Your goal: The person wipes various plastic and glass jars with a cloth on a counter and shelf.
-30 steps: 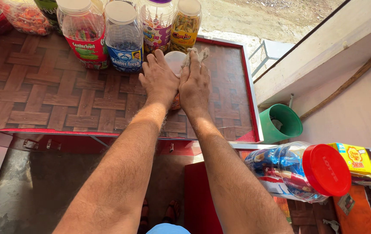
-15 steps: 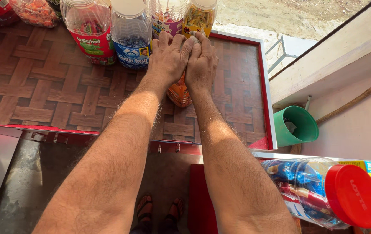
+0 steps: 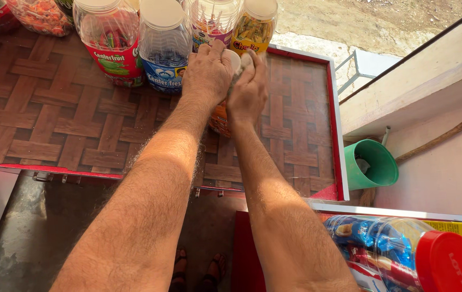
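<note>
My left hand (image 3: 206,73) grips a plastic jar (image 3: 219,123) with orange contents, which stands on the woven-pattern counter (image 3: 52,119). Its fingers wrap the jar's top from the left. My right hand (image 3: 248,91) presses against the jar's white lid (image 3: 235,57) from the right. It is motion-blurred and appears to hold a small greyish cloth (image 3: 245,60). Both hands hide most of the jar. It stands just in front of a row of other jars.
Behind the hands stand a red-labelled jar (image 3: 109,40), a blue-labelled jar (image 3: 163,46), a sweets jar (image 3: 212,21) and a yellow jar (image 3: 255,24). A green bucket (image 3: 370,165) sits at the right. A red-lidded jar (image 3: 404,254) lies lower right. Sandalled feet (image 3: 198,270) show below.
Both hands stay on the jar, and the right hand has shifted across its lid. The view has moved closer and drifted left.
</note>
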